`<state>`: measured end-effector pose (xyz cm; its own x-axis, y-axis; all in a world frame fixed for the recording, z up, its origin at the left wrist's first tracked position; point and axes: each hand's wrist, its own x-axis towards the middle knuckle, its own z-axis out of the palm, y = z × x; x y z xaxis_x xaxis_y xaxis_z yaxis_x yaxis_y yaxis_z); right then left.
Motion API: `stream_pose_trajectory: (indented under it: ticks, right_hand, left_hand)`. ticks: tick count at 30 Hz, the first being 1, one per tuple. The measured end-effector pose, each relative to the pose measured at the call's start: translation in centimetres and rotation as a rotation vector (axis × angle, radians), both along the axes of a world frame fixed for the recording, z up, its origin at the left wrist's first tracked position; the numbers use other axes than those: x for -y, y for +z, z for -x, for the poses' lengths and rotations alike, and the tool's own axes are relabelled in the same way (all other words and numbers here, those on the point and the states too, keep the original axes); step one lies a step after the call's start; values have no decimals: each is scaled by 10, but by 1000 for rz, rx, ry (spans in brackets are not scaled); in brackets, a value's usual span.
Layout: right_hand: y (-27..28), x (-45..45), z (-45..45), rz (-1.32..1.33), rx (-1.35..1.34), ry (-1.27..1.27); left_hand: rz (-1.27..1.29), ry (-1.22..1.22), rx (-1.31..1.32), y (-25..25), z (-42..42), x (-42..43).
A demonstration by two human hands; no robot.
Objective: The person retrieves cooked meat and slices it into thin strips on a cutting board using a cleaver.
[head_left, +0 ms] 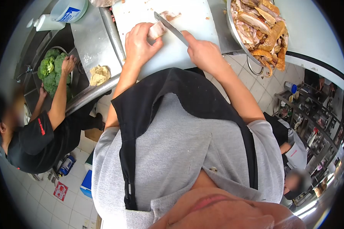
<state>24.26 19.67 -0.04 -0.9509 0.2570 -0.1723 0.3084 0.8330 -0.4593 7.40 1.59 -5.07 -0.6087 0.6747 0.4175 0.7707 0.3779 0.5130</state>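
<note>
On a white cutting board (pixel 195 23), my left hand (pixel 139 42) curls its fingers around a pale chunk of meat (pixel 156 30) and holds it against the board. My right hand (pixel 203 52) grips a knife (pixel 174 30) by its handle, which the fingers mostly cover. The blade slants up and to the left, its edge beside the meat chunk. A thin browned slice of meat (pixel 171 15) lies on the board just beyond the blade. Small scraps are scattered near it.
At right, a metal pan (pixel 252 65) holds sliced, browned meat. Left of the board is a steel counter (pixel 90 38) with a beige lump (pixel 99 75). A co-worker (pixel 38 133) handles broccoli (pixel 51 70) at the sink; another person (pixel 294 152) stands by a rack at right.
</note>
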Motion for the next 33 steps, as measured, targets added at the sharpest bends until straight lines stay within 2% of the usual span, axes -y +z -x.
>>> stream_pose_trajectory:
  ticks: [2, 3, 5, 8, 10, 13, 15, 18, 24, 26, 27, 30, 32, 33]
  right_hand:
    - [5, -14, 17, -176, -24, 76]
    - [4, -21, 24, -175, -23, 75]
    - [7, -36, 37, -366, -151, -14]
    - [28, -40, 42, -348, -137, -101]
    - [23, -39, 35, -297, -148, -110]
    - [20, -36, 25, -192, -78, -96]
    - [23, -35, 22, -136, 59, -137]
    - [23, -44, 34, -201, 94, -144]
    - [-39, -110, 168, -287, -119, -76]
    - [-69, -129, 195, -378, -285, -17]
    - [-57, -125, 189, -381, -287, -18]
    - [2, -88, 137, -276, -353, -34]
    - [23, -72, 117, 475, -20, -183]
    - [12, -71, 118, 592, 16, -204]
  left_hand:
    - [-8, 22, 9, -2, 3, 3]
    - [-33, 43, 50, -5, 2, 5]
    - [-62, 63, 91, -8, 2, 7]
    - [-41, 72, 55, -9, 4, 11]
    - [-22, 86, 103, -9, 4, 14]
    - [-16, 81, 124, -10, 6, 17]
    - [-18, 82, 148, -8, 6, 18]
    - [-10, 86, 173, -6, 3, 20]
    - [32, 81, 152, -8, 4, 22]
    - [36, 78, 143, -5, 6, 22]
    - [39, 78, 136, -5, 5, 22]
    - [23, 89, 146, -7, 4, 21]
    - [5, 104, 157, -10, 5, 23]
    - [-2, 90, 156, -11, 5, 24]
